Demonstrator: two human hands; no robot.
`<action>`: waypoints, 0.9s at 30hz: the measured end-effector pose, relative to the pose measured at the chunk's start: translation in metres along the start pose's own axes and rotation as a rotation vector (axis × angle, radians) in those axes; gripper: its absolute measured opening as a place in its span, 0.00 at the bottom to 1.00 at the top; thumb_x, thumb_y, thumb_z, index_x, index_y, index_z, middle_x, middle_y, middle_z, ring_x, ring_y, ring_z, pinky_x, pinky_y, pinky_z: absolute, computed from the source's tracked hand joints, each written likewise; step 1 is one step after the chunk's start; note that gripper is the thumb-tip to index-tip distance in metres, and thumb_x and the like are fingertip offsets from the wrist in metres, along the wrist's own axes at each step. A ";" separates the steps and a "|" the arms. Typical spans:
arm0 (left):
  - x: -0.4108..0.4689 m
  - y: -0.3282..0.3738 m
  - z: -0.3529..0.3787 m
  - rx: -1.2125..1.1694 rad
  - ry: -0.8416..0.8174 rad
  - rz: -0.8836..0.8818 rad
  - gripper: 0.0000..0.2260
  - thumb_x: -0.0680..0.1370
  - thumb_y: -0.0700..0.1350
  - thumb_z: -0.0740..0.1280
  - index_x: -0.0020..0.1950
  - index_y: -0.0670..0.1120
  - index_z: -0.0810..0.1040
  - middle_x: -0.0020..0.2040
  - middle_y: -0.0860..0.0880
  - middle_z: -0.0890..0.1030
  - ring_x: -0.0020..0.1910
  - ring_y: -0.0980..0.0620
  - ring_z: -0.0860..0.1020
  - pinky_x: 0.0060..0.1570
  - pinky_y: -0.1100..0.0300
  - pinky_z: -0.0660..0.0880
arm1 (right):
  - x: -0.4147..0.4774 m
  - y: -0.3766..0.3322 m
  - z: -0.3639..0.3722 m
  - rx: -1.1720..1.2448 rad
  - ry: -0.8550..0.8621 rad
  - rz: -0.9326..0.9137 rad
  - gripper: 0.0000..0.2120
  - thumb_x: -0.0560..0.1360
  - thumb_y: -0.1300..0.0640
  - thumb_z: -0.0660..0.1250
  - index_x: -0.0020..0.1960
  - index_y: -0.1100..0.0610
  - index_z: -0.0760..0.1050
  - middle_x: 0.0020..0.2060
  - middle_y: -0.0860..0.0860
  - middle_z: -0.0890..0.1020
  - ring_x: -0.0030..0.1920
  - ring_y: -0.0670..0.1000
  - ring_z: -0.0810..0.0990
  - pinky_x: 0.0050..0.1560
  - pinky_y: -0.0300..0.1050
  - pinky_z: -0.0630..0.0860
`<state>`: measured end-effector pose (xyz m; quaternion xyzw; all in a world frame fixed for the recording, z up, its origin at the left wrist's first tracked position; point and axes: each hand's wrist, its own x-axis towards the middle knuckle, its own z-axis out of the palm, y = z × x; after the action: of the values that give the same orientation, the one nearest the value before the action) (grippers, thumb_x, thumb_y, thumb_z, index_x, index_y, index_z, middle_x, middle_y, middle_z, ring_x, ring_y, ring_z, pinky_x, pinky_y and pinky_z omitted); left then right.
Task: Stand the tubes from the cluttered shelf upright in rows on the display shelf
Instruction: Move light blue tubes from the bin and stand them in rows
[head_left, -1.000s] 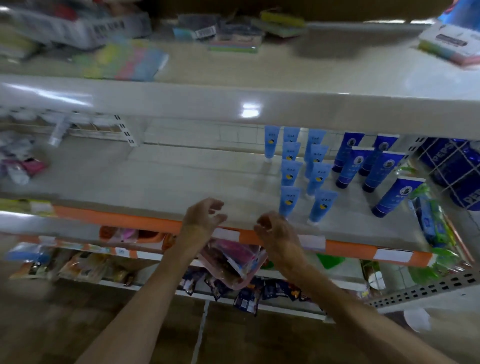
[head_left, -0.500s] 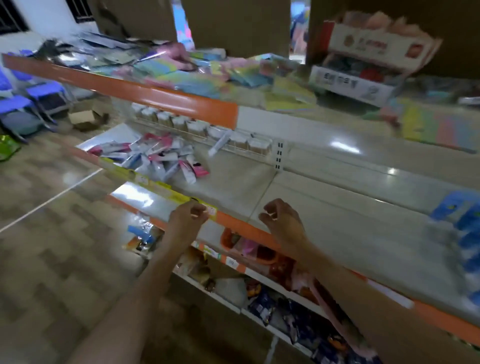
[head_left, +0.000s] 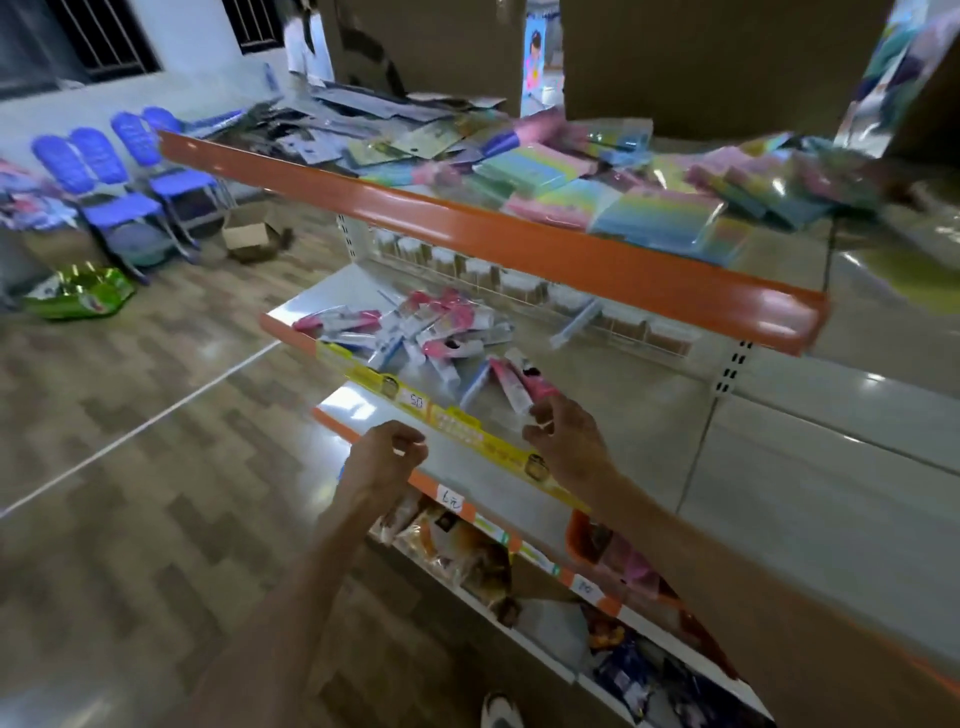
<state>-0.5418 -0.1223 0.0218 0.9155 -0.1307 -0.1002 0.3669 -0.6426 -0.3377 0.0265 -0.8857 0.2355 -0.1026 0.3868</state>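
Head view is smeared by motion, so labels on the tubes (head_left: 431, 332) cannot be read. They lie flat in a loose pink, white and blue heap on the middle shelf (head_left: 613, 415), toward its left end and behind a yellow price strip (head_left: 374, 376). How many there are is hard to tell. The top shelf (head_left: 519, 244) overhangs them and hides the back row of small jars (head_left: 498, 273) in part. Pastel packets (head_left: 623, 197) cover the top shelf, cut off at the right edge.

The right hand (head_left: 569, 444) reaches over the strip. Its curled fingertips meet the near end of a pink tube (head_left: 522, 382), which lies a little apart from the heap, and seem to pinch it, though blur blunts the contact. The left hand (head_left: 387, 457) hangs in front of the shelf edge, touching nothing, fingers curled toward the palm with nothing seen inside.

Snack bags (head_left: 467, 556) on the lower shelf sit half hidden behind both forearms. Blue chairs (head_left: 130, 176) stand far left.
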 end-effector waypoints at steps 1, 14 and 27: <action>0.012 -0.003 -0.002 0.005 -0.014 -0.001 0.07 0.74 0.47 0.72 0.51 0.50 0.82 0.46 0.53 0.82 0.46 0.53 0.80 0.39 0.67 0.70 | 0.011 -0.002 0.006 -0.007 -0.001 0.000 0.14 0.74 0.56 0.68 0.59 0.56 0.73 0.53 0.50 0.79 0.54 0.52 0.78 0.56 0.50 0.74; 0.166 -0.014 -0.004 0.062 -0.121 0.110 0.06 0.75 0.41 0.69 0.50 0.47 0.82 0.44 0.51 0.81 0.40 0.54 0.79 0.42 0.61 0.74 | 0.143 -0.006 0.069 -0.157 -0.062 -0.037 0.09 0.77 0.59 0.62 0.56 0.52 0.74 0.52 0.54 0.77 0.50 0.57 0.77 0.52 0.54 0.76; 0.253 -0.055 -0.031 0.405 -0.014 0.067 0.09 0.76 0.45 0.67 0.56 0.50 0.80 0.54 0.48 0.83 0.52 0.45 0.80 0.49 0.54 0.75 | 0.177 -0.013 0.112 -0.856 -0.223 -0.418 0.20 0.70 0.67 0.70 0.59 0.54 0.74 0.55 0.50 0.77 0.58 0.53 0.73 0.61 0.48 0.68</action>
<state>-0.2847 -0.1429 -0.0163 0.9650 -0.1814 -0.0660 0.1776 -0.4434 -0.3467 -0.0403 -0.9991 0.0307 0.0233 -0.0181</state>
